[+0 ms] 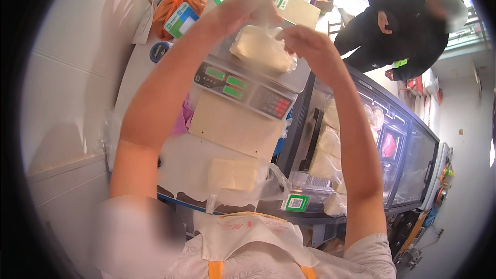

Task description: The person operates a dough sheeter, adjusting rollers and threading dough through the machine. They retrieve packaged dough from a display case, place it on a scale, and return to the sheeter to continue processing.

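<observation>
A clear plastic bag with a pale cream block (260, 47) in it is over the pan of a digital scale (243, 91); I cannot tell whether it rests there or hangs just above. My left hand (251, 8), somewhat blurred, is closed at the bag's gathered top. On the other side of the top, my right hand (306, 42) has its fingers bent in a pinch on the plastic. Closer to me, a second pale block (233, 174) lies in a thin clear bag (275, 182) at the counter's near edge.
A wooden board (235, 126) lies before the scale. An orange plastic bag (178, 0) and a blue-green card (182, 20) are at the far left. To the right stands a glass-topped display case (408, 150) with bagged pale blocks. A person in black (392, 26) stands beyond it.
</observation>
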Tool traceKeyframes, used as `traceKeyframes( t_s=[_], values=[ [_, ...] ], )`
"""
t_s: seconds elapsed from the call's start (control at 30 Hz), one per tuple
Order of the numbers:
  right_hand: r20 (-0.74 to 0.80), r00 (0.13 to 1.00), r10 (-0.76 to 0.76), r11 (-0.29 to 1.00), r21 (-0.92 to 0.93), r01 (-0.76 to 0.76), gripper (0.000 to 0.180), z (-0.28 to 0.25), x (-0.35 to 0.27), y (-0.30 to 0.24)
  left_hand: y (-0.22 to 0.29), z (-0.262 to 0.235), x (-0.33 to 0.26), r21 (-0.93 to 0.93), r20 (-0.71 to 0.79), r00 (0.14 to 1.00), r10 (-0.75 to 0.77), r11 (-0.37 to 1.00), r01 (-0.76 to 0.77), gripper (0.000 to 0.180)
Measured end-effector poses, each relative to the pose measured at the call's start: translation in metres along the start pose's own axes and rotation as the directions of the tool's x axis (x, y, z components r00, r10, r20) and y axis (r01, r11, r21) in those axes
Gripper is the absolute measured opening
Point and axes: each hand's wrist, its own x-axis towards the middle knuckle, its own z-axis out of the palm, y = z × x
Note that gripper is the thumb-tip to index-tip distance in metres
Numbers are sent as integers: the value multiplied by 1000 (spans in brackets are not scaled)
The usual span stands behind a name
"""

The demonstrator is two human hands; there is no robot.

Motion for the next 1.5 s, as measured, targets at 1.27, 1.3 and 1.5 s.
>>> traceKeyframes(
  t_s=[1.27,1.3,1.5],
  values=[
    [-527,771,357,-54,813,580,73,-211,-207,264,-31,424,227,594,520,836,175,629,-502,12],
    [-519,773,363,-76,811,580,73,-215,-208,264,-35,430,232,610,507,842,182,615,-500,12],
    [-413,810,416,-83,870,486,67,-232,-196,271,-39,417,267,713,148,960,237,647,-270,25]
  ],
)
